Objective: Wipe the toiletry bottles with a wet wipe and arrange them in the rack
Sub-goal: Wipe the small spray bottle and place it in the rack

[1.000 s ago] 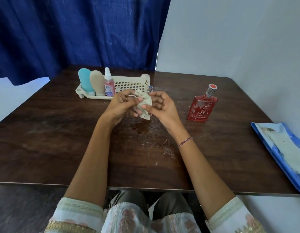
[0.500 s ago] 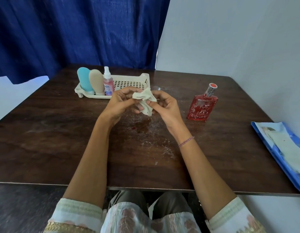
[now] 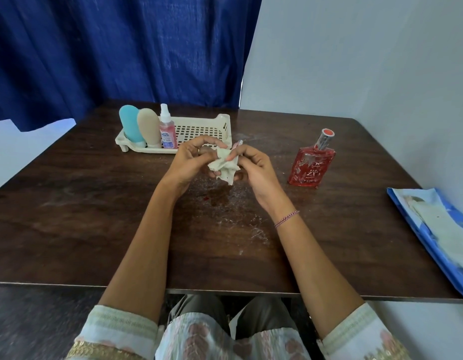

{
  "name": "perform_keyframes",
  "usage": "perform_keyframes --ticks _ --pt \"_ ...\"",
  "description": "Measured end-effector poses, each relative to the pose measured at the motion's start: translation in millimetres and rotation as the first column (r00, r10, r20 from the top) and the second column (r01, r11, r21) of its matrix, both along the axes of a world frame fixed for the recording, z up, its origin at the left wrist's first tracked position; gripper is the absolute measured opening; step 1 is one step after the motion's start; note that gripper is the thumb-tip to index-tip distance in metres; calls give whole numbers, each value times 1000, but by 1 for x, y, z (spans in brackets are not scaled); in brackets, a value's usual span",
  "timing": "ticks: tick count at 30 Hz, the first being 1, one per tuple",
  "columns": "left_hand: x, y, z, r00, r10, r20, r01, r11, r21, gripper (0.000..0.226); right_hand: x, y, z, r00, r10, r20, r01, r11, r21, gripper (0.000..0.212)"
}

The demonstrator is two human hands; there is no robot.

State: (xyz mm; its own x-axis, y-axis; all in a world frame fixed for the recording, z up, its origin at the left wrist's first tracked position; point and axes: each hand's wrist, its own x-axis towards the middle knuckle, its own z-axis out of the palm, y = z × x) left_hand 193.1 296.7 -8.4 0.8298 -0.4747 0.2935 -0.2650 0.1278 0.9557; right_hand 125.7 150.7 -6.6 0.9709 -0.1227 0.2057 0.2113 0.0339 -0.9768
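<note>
Over the middle of the table, my left hand (image 3: 190,161) and my right hand (image 3: 253,168) meet around a crumpled white wet wipe (image 3: 223,166). My left fingers curl round the wipe. My right hand grips a small bottle (image 3: 237,144) wrapped in the wipe, with only its tip showing above my fingers. Behind my hands stands the cream rack (image 3: 225,126), holding a blue bottle (image 3: 130,126), a beige bottle (image 3: 148,127) and a pink spray bottle (image 3: 168,132) at its left end. A red perfume bottle (image 3: 312,166) stands upright on the table to the right.
A blue wet wipe pack (image 3: 432,229) lies open at the table's right edge. The dark wooden table (image 3: 82,216) shows pale smears and a red spot below my hands. A blue curtain hangs behind, and a white wall runs along the right.
My hands have turned the wipe around the small bottle and shifted slightly. The bottle's tip, hidden half a second ago, shows again above my right fingers.
</note>
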Motion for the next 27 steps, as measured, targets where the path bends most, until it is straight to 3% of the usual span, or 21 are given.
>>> perform_keyframes --ticks 5,8,11,13,16,18,21,24,27 --pt "1 1 0 994 -25 -102 22 999 -36 23 2 -5 0 999 -17 -38 19 999 41 33" --pt "1 0 0 998 3 -59 -2 1000 16 15 2 -9 1 998 -22 -63 24 999 25 18" --pt "1 -3 -3 1000 -6 1 6 997 73 29 3 -15 -3 998 -62 1 61 979 -193 21" --pt "1 -6 -5 1000 -3 29 -1 988 152 39 4 -21 -5 991 -118 66 135 902 -410 35" --pt "0 -8 -7 997 -15 80 -11 950 313 42 2 -29 -4 982 -148 117 189 753 -630 36" --pt "2 -9 -9 999 -14 46 -3 934 357 37 2 -36 -4 992 -119 50 118 685 -719 32" --pt "1 -12 -9 999 32 33 -42 922 384 30 -2 -41 -6 985 13 -170 -138 645 -752 28" --pt "0 -19 -14 986 137 92 -163 908 386 20 -8 -45 -1 957 64 -284 -247 695 -675 26" --pt "10 -28 -19 930 309 200 -367 824 432 15 -4 -47 4 978 -58 -202 -67 825 -562 10"
